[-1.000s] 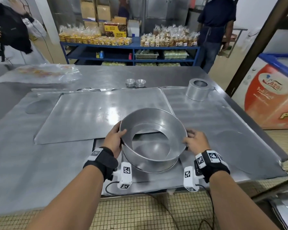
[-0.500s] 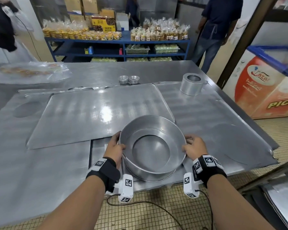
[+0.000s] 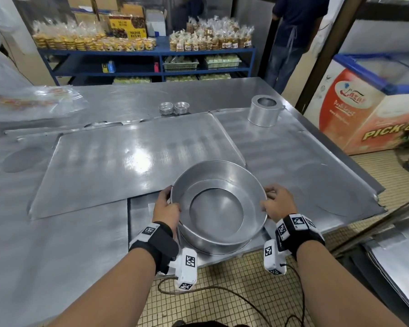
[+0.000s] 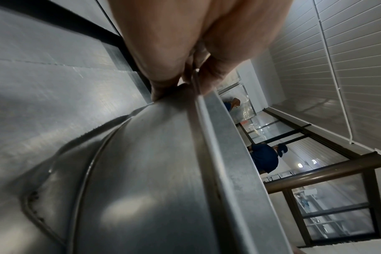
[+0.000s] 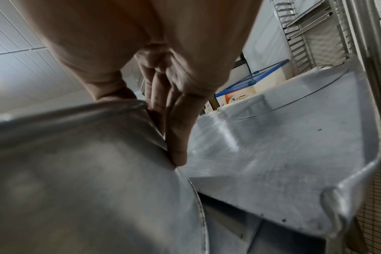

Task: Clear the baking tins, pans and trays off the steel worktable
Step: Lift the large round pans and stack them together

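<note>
A large round steel cake tin (image 3: 219,206) is held at the worktable's near edge, tilted toward me. My left hand (image 3: 167,207) grips its left rim, thumb over the lip and fingers on the outer wall (image 4: 141,171). My right hand (image 3: 278,204) grips the right rim, thumb on top and fingers pressed against the tin's side (image 5: 76,171). A smaller, taller round tin (image 3: 265,111) stands at the far right of the table. Two stacks of small fluted moulds (image 3: 174,108) sit at the back centre. Flat steel trays (image 3: 128,159) cover the tabletop.
A clear plastic bag (image 3: 33,100) with baked goods lies at the back left. Behind the table stands a blue shelf (image 3: 149,57) of packaged goods, with a person (image 3: 293,31) at its right. A chest freezer (image 3: 373,102) sits to the right. The tiled floor (image 3: 234,286) lies below the tin.
Both hands have drawn the large tin toward the near table edge and tipped it flatter, so its base now shows. The head view has shifted slightly.
</note>
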Demonstrator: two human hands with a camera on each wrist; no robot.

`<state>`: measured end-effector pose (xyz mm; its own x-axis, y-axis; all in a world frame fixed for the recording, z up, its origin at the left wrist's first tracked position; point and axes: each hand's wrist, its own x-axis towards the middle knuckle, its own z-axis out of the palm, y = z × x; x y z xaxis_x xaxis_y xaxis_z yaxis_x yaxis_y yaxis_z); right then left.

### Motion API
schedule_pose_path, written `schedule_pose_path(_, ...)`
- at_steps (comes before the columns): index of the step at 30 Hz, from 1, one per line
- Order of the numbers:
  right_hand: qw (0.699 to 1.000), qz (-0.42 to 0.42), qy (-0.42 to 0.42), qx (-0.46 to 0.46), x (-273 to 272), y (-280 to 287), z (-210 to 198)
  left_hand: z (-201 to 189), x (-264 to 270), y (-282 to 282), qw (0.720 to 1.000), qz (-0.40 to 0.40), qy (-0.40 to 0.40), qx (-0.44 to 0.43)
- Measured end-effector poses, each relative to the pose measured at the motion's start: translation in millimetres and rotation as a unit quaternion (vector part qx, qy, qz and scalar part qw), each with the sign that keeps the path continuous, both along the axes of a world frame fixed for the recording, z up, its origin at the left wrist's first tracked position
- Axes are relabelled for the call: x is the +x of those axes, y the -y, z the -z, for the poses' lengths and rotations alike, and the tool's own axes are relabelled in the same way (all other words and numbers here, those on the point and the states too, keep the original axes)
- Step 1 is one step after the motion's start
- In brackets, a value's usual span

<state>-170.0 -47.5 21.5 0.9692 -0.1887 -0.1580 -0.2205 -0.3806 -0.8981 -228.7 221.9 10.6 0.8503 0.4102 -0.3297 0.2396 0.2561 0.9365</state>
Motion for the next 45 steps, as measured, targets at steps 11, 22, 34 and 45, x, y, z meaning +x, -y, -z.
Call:
schedule_pose_path(11, 1.000, -0.002, -0.003, -0.005, -1, 1, 6, 5, 4, 6, 0.996, -0.014, -0.031, 0.082)
schedule_pose_path(22, 0.990, -0.115, -0.077, -0.031, 39, 31, 0, -31, 41, 35, 0.902, 0.023, -0.167, 0.398)
schedule_pose_path(34, 0.966, -0.156, -0.129, -0.159, 102, 150, -2, -74, 135, 186, 0.714, 0.367, -0.174, 0.570)
schedule_pose_path(45, 0.932, -0.064, -0.187, -0.304, 137, 297, -15, -75, 203, 332, 0.626, 0.382, -0.160, 0.661)
